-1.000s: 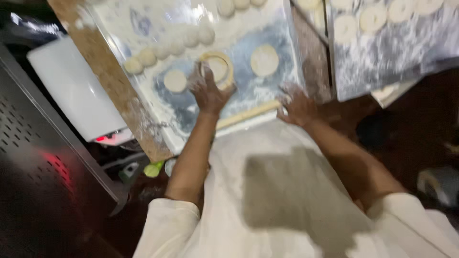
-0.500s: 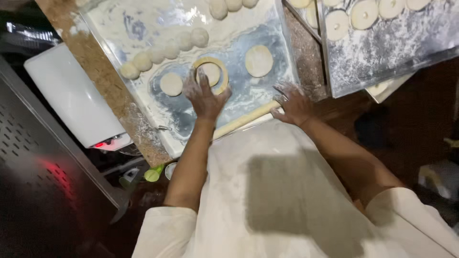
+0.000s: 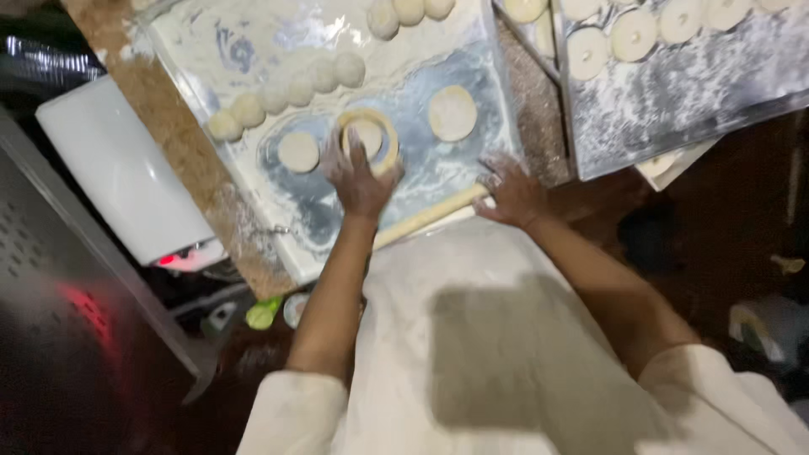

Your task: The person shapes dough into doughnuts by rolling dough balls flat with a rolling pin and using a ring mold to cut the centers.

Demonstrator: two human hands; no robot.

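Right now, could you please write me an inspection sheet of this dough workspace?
Surface: floured metal tray on a brown counter.
Job's things: ring cutter over a dough disc; flat discs and dough balls nearby; rolling pin at the tray edge.
Clutter: second tray with discs.
Hands: left hand on the cutter; right hand on the pin's end.
Cables: nothing seen.
Surroundings: white appliance, dim floor.

On the floured board (image 3: pixel 253 211) lie three flat dough discs (image 3: pixel 452 112), one inside one ring cutter (image 3: pixel 368 139), and one rolling pin (image 3: pixel 430 216).
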